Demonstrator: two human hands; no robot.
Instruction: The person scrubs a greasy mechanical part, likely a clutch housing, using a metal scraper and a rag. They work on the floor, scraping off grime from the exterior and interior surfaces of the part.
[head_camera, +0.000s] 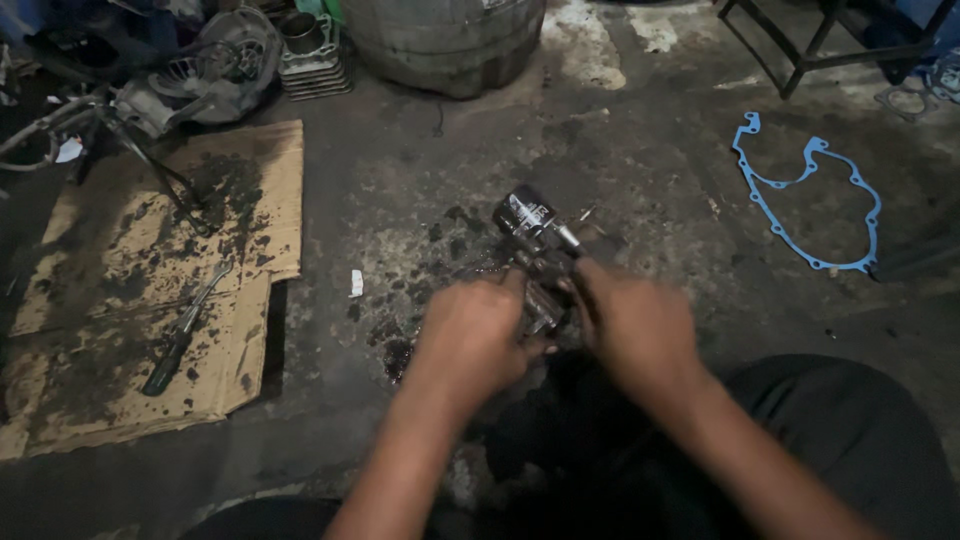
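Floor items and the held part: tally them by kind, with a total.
Metal engine part, held in left hand and right hand: 1
Blue gasket: 1
Cardboard sheet: 1
Screwdriver: 1
Wrench: 1
Finned cylinder: 1
Barrel: 1
Total: 7

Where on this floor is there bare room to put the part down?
Bare concrete lies between the cardboard and the blue gasket, ahead of the metal part held by the left hand and right hand. It is crowded at top left around the engine pieces and drum.
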